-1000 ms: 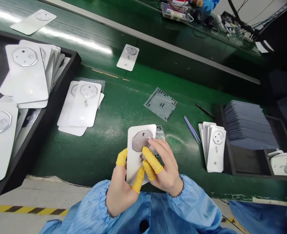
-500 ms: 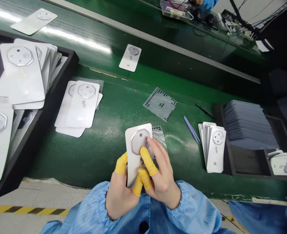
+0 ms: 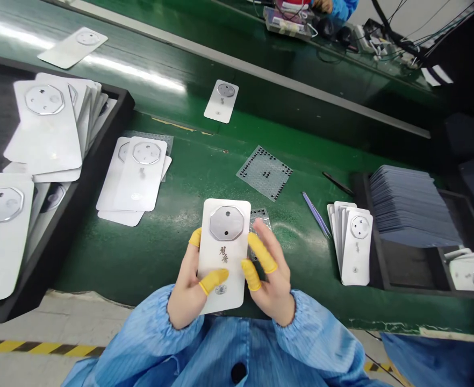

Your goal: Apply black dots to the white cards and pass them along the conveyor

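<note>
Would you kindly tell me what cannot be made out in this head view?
Head view, small dotted sheet: mostly hidden behind the white panel and right hand.
Head view, left hand: fingers behind the panel hidden.
Head view, panel's printed mark: too small to read.
Head view, co-worker's hand: cut by top edge.

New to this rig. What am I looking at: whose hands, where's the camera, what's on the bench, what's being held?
There is no machine here. A person in blue sleeves works by hand, with yellow finger cots on some fingertips. The one picture comes from a camera worn on their head, looking forward and down, so the hands enter from the bottom edge. The left hand grips a white plate with an octagonal metal inset. The right hand has its fingers spread and its thumb on the plate's right edge. On the green bench lie a clear sheet of small black dots, tweezers, a loose pile of plates and a fanned stack. A black tray on the left holds more plates.
</note>
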{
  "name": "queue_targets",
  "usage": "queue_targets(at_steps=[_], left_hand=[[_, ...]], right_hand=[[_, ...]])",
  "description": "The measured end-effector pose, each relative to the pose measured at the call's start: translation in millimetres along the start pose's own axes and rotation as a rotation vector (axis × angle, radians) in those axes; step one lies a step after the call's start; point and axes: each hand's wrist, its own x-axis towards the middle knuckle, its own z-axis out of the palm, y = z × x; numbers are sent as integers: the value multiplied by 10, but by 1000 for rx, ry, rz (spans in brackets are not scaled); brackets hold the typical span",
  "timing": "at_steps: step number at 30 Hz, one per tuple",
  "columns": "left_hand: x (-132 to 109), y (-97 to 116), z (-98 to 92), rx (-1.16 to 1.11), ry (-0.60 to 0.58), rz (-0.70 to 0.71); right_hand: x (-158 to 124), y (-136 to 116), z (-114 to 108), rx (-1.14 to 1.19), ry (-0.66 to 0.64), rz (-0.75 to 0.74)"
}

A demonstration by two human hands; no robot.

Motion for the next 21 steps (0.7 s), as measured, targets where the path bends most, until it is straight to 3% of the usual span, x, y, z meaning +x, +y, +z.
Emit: queue_targets(at_steps=[2, 5, 8, 11, 16, 21], left_hand=[[39, 71, -2, -26, -26, -17], [102, 136, -18, 78, -70, 12], [133, 189, -18, 220, -15, 68], [132, 217, -15, 285, 46, 217], [146, 154, -84, 323, 21, 475], [162, 109, -80, 368, -13, 443]], right_hand=[[-1, -5, 14, 114, 81, 151], [-11, -18, 28, 252, 89, 271], [-16, -62, 20, 255, 85, 248], [0, -111, 6, 227, 86, 178], [-1, -106, 18, 234, 72, 97], [-25, -69, 36, 233, 79, 125]])
